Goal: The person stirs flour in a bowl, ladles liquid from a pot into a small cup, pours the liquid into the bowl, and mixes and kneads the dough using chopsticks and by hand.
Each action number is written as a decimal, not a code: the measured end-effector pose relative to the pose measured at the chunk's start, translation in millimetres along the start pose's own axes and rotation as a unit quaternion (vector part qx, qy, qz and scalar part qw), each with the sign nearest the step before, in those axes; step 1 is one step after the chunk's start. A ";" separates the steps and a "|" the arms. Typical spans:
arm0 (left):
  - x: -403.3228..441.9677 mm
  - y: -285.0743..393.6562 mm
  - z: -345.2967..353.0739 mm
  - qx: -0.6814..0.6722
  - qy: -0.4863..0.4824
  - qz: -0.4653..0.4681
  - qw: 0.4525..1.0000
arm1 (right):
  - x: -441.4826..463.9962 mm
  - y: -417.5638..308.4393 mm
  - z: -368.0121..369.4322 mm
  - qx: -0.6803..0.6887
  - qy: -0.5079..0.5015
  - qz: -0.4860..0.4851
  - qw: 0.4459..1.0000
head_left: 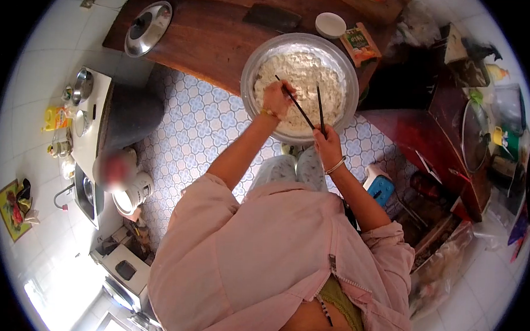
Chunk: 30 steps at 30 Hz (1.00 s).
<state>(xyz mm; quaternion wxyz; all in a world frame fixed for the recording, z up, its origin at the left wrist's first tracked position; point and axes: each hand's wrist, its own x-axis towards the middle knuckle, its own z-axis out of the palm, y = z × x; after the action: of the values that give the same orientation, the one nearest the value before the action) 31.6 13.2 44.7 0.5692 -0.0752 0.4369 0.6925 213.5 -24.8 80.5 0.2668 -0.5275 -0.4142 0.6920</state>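
Note:
A large metal basin [249,77] in front of me holds a pale, lumpy, dough-like mixture [303,67]. My right hand [329,145] grips two dark chopsticks [320,106] at the basin's near edge, their far ends spread apart over the mixture. Over the basin's left side, my left hand [277,100] has its fingers closed around the left chopstick, near its far end. Whether those fingers also touch the mixture cannot be made out.
On the wooden table [205,41] are a metal lid [148,28], a white bowl [330,25] and a printed packet [360,43]. A blue-topped stool [381,189] stands right of my legs. A sink [89,197] and counter line the left wall.

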 end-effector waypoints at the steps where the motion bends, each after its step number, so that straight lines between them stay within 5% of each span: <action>1: -11.3 -1.9 4.4 0.013 -0.026 -0.012 1.000 | 1.3 -3.2 0.9 0.002 0.000 -0.003 1.000; 3: -24.1 -10.7 2.7 0.059 -0.057 -0.071 0.994 | 0.9 -8.3 -2.1 0.043 -0.054 0.019 0.997; 6: 11.6 -17.0 -18.9 0.225 -0.169 0.162 0.946 | -4.7 -14.1 -3.6 0.076 -0.087 0.062 0.991; 7: 22.8 5.0 -13.0 0.058 -0.139 0.101 0.984 | -8.5 -17.8 -5.8 0.075 -0.085 0.063 0.992; 8: 40.2 23.1 -18.6 0.295 -0.080 0.173 0.936 | -12.9 -22.8 -8.0 0.083 -0.115 0.099 0.985; 9: 43.8 29.8 -22.9 0.294 -0.079 0.172 0.937 | -16.3 -26.4 -9.0 0.092 -0.146 0.135 0.976; 11: 48.4 36.1 -27.9 -0.036 -0.029 0.028 0.999 | -18.1 -30.8 -9.1 0.102 -0.152 0.142 0.973; 12: 33.6 25.7 -34.6 0.230 -0.081 0.069 0.967 | -17.3 -32.4 -8.2 0.115 -0.157 0.147 0.970; 13: 18.6 15.5 -40.9 0.470 -0.111 0.136 0.865 | -15.2 -31.7 -6.9 0.117 -0.157 0.146 0.970; 15: -9.3 -13.1 -24.8 0.090 -0.142 -0.141 0.976 | -6.8 -28.5 -5.7 0.175 -0.178 0.168 0.954; 17: -33.9 -18.8 -2.9 0.024 -0.154 -0.174 0.972 | -5.9 -29.8 -5.9 0.191 -0.186 0.181 0.947; 19: -30.1 -21.9 -0.9 0.083 -0.118 -0.143 0.979 | -3.8 -23.1 -6.3 0.204 -0.198 0.195 0.939; 21: -29.9 -22.3 -0.1 0.142 -0.081 -0.107 0.981 | 3.0 -8.0 -5.5 -0.121 -0.145 0.013 0.982; 22: -33.0 -23.4 -0.5 0.142 -0.079 -0.115 0.980 | 6.2 -5.8 -5.7 -0.121 -0.145 0.012 0.982; 24: -38.3 -26.0 0.1 0.144 -0.078 -0.124 0.979 | 8.2 -8.0 -3.3 -0.260 -0.094 -0.157 0.948; 26: -42.4 -29.1 1.9 0.026 -0.110 -0.131 0.985 | 4.3 -17.1 -1.5 -0.293 -0.085 -0.166 0.938; 30: -32.8 -39.0 -7.3 0.029 -0.108 -0.094 0.989 | 9.6 -15.9 -6.7 -0.383 -0.078 -0.181 0.903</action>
<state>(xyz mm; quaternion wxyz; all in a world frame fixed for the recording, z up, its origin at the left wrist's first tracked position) 73.1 -16.7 39.7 0.6775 -0.0245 0.3838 0.6270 215.9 -7.0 88.6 0.1315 -0.4492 -0.7552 0.4590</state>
